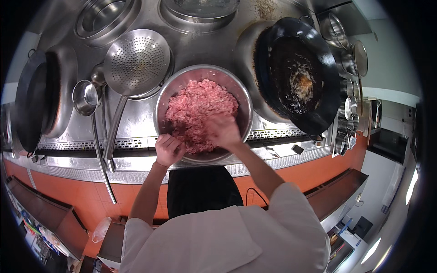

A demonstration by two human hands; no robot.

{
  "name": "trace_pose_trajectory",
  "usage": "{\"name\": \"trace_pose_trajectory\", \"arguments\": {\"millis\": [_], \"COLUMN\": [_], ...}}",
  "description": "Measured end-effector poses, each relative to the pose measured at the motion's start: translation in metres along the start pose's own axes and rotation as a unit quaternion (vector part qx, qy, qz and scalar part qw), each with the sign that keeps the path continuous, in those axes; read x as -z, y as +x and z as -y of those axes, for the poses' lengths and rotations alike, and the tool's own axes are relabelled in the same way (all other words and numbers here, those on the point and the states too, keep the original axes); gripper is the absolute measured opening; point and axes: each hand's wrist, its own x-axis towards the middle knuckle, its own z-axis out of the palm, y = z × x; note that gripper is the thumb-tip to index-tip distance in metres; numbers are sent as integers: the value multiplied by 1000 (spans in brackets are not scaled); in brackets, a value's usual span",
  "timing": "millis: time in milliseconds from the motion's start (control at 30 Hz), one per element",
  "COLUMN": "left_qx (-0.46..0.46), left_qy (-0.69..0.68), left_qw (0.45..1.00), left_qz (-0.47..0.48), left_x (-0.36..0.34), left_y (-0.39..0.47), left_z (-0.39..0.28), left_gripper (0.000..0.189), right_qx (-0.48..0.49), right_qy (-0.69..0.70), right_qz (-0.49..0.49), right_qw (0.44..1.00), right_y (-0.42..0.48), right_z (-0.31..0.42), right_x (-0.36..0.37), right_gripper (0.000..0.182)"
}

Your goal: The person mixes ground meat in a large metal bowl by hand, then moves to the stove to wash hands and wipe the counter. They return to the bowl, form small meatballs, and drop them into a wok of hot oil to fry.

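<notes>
A large stainless steel bowl (246, 99) stands on the steel cooking range in front of me, with a mound of pink ground meat (201, 99) inside. At the bowl's near left rim, my left hand (169, 149) is curled tight, gripping the edge. My right hand (223, 131) reaches over the near right rim into the bowl and touches the meat. It is blurred, its fingers look stretched out, and their tips are hard to make out against the meat.
Left of the bowl lie a perforated strainer (137, 63) and a ladle (85, 98), their handles extending over the front edge. A dark wok (300, 78) with residue sits at the right, another wok (31, 102) at far left. Steel pots (106, 17) stand behind.
</notes>
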Motion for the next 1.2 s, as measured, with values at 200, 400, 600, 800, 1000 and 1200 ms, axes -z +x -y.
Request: {"name": "trace_pose_trajectory", "arguments": {"millis": [200, 400, 600, 800, 1000, 1200], "left_qx": [-3, -12, -1, 3, 154, 197], "left_qy": [11, 1, 23, -16, -111, -135], "left_qw": [1000, 1000, 1000, 1000, 979, 967], "left_qz": [8, -6, 4, 12, -66, -84], "left_x": [-4, -3, -4, 6, 33, 41], "left_y": [6, 5, 0, 1, -8, -13], "left_z": [-5, 1, -2, -3, -23, -34], "left_gripper": [12, 12, 11, 9, 9, 4], "right_qx": [-41, -111, -168, -273, -260, -186], "right_qy": [-39, 140, 160, 599, 532, 733], "right_qz": [-131, -73, -164, -4, -87, -167], "right_qw": [990, 981, 959, 753, 801, 633], "right_y": [57, 13, 57, 33, 17, 47], "right_z": [23, 19, 69, 45, 65, 74], "right_x": [-34, -18, -52, -72, 20, 68], "right_gripper": [47, 61, 74, 59, 61, 64]}}
